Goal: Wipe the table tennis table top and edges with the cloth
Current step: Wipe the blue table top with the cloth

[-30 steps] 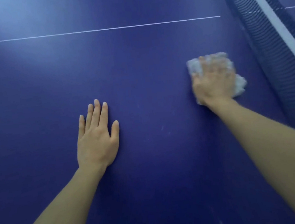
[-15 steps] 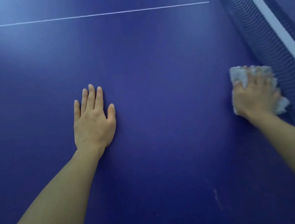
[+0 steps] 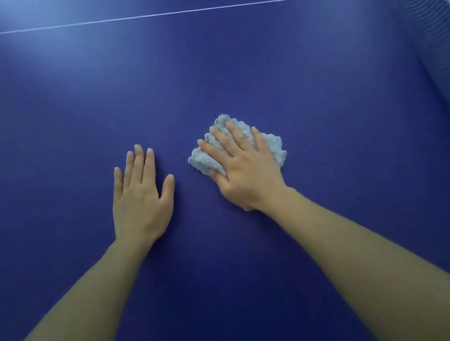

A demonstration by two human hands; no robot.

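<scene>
Our right hand (image 3: 246, 173) lies flat on the cloth (image 3: 271, 148), fingers (image 3: 221, 140) straight and slightly spread, pressing the crumpled wad onto the bench (image 3: 335, 213). Just beside its thumb, our left hand (image 3: 140, 196) rests flat on bare blue, fingers together, holding nothing. We should keep pressure even and overlap strokes. Beyond the fingertips runs a white line (image 3: 155, 15); far right stands the net (image 3: 432, 34).

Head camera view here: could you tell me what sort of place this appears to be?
Probably a table tennis room: a blue table top with a white line and a net at right.
</scene>
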